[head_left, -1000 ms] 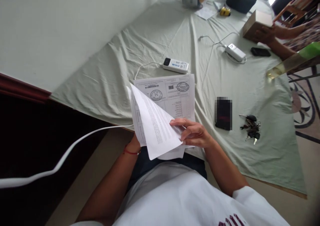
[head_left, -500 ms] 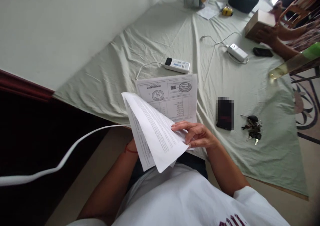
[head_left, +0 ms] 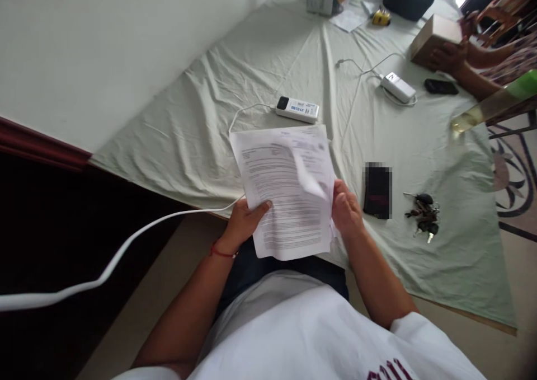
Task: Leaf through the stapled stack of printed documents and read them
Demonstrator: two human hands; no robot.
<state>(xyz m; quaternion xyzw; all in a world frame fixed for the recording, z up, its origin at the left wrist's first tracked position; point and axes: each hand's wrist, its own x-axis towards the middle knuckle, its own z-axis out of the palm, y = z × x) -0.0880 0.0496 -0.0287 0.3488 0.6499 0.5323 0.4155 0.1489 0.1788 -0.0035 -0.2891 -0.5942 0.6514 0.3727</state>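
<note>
A small stack of printed papers [head_left: 289, 217] lies over the front edge of the cloth-covered table, its top sheet full of text lines. At the left edge my left hand [head_left: 246, 220] is closed on the stack, thumb on top and fingers hidden underneath. Against the right edge is my right hand [head_left: 347, 209], its fingers bent at the sheets and partly hidden by them. Part of the upper sheet is curled and blurred near the right side. Just beyond the papers rests a white power bank [head_left: 297, 109] with a cable.
To the right lie a dark phone [head_left: 377, 192] and a bunch of keys [head_left: 424, 215]. Farther off are a white device [head_left: 398, 88] with a cable and a black phone [head_left: 440, 87]. Another person's hands hold a cardboard box [head_left: 434, 38]. A white cable [head_left: 126, 245] hangs at left.
The lifted top sheet has come down flat over the stamped page. My left hand has come into view at the left edge, and my right hand has moved up to the right edge.
</note>
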